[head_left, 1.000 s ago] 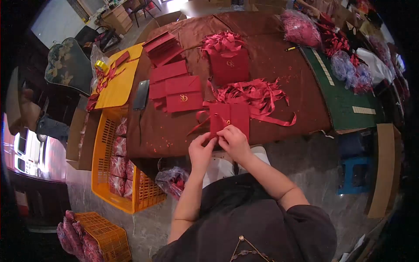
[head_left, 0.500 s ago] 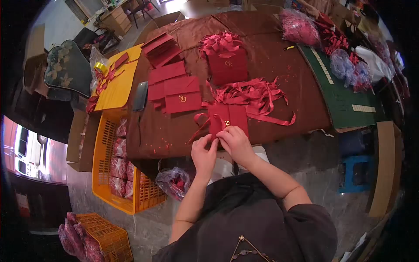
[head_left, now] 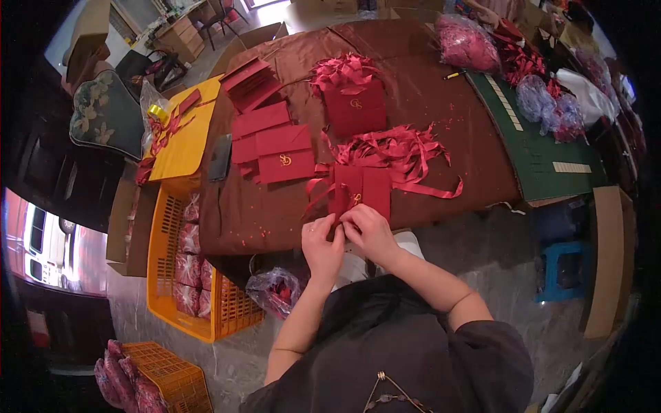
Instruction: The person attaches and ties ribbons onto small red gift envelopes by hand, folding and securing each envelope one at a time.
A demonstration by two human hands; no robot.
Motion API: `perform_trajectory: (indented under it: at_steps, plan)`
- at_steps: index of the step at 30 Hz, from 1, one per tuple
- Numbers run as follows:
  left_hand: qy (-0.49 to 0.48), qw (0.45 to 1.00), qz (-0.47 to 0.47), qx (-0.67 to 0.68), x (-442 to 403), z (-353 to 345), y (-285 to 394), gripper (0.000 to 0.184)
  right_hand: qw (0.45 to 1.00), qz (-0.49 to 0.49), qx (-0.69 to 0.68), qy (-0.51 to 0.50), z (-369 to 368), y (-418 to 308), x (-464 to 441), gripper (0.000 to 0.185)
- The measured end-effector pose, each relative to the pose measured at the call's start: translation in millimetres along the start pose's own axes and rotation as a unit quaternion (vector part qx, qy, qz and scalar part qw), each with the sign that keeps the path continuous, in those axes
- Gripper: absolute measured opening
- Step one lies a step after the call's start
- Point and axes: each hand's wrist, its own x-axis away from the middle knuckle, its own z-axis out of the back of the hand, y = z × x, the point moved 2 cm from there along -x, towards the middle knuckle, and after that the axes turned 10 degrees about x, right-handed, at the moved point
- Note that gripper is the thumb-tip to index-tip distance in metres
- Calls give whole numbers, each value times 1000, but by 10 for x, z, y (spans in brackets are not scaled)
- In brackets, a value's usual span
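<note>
Both hands meet at the near edge of a red bag (head_left: 375,189) with a gold mark, lying at the table's front edge. My left hand (head_left: 322,242) has its fingers pinched on a red ribbon at the bag's lower left. Close beside it, my right hand (head_left: 367,229) pinches at the same spot; what lies between its fingertips is too small to make out. A ribbon loop (head_left: 318,191) sticks out left of the bag. Just behind lies a heap of red ribbons (head_left: 396,151). More red bags (head_left: 286,155) are stacked to the left, and another bag (head_left: 354,107) stands behind.
A brown cloth covers the table (head_left: 454,206). A dark phone (head_left: 219,157) and a yellow board (head_left: 186,138) are at the left, a green board (head_left: 544,162) at the right. Below left stands an orange crate (head_left: 213,303) with wrapped packs. A person's arm (head_left: 484,12) shows at the back right.
The view has shifted slightly. Both hands stay together at the bag's near edge, with small finger movements and a slight shift downward.
</note>
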Motion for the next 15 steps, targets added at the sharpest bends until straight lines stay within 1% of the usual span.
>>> perform_trajectory:
  at_steps: [3, 5, 7, 9, 12, 15]
  plan:
    - [-4, 1000, -9, -7, 18, 3, 33, 24, 1000, -12, 18, 14, -17, -53, 6, 11]
    - [12, 999, -20, -38, 30, 3, 101, 24, 999, -18, 21, 19, -30, -65, 10, 11]
    - [21, 999, -24, -39, 37, 5, 120, 23, 999, -21, 22, 25, -51, -89, 7, 11]
    - [30, 998, -29, -37, 34, -13, 132, 23, 998, -55, 13, 34, -54, -105, 12, 11]
    - [45, 999, -7, -23, 57, -40, 116, 21, 996, -74, 8, 44, -46, -135, -5, 11]
    - [67, 997, -24, -14, 81, -56, 93, 20, 996, -70, 14, 48, -66, -101, -15, 11]
